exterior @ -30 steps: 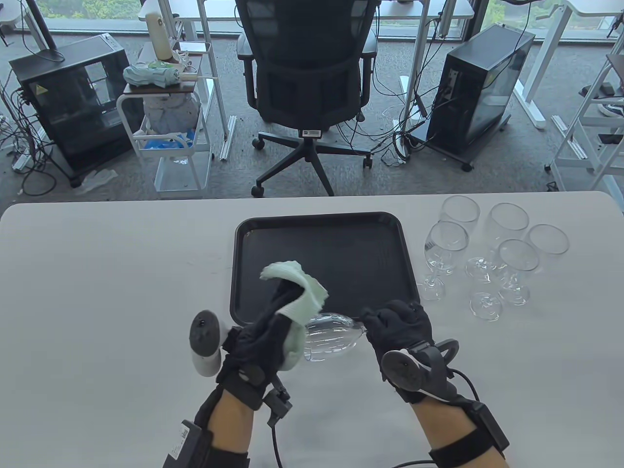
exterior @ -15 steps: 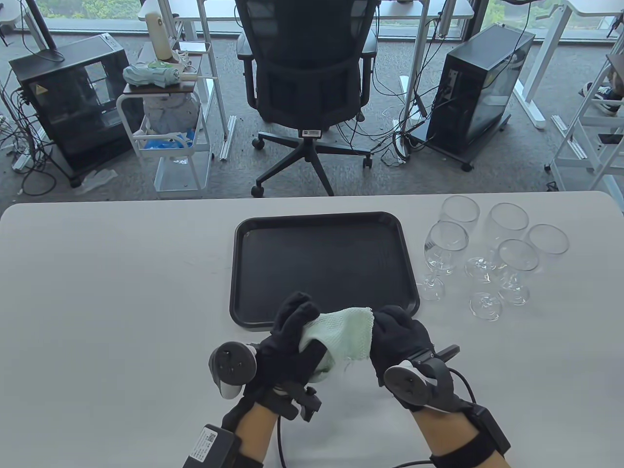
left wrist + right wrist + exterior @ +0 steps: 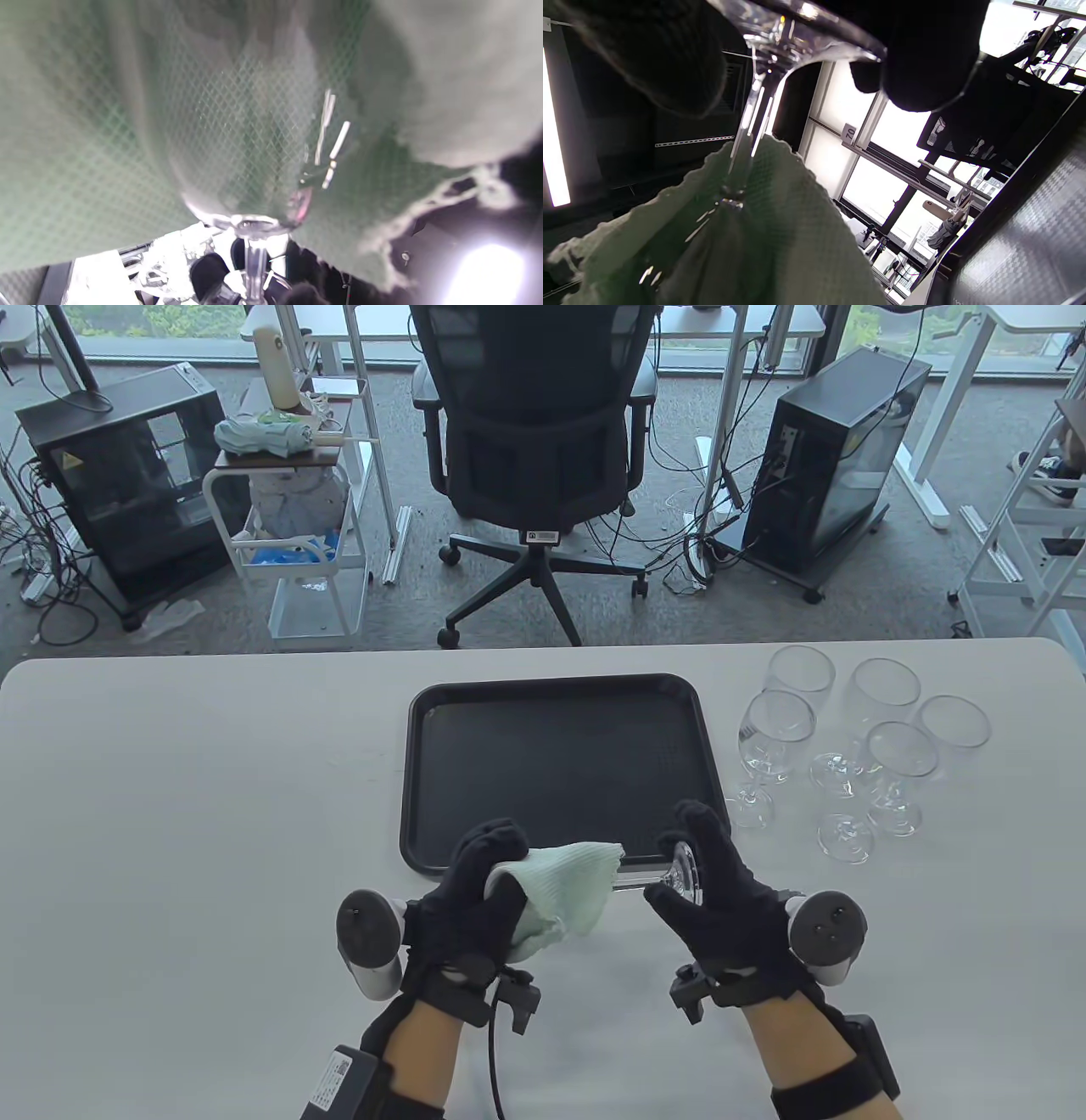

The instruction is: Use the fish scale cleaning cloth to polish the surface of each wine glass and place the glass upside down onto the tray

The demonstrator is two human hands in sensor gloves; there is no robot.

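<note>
Table view, nearest item: left hand point(image 3: 471, 899), grip curled round the pale green cloth point(image 3: 560, 891) wrapped over the wine glass point(image 3: 657, 881) bowl. Right hand point(image 3: 721, 891), grip pinching the glass foot by fingertips, glass held sideways between both grips. Beyond: black tray point(image 3: 564, 768) on the desk point(image 3: 195, 780). Far right: five upright glasses point(image 3: 848, 746).
</note>
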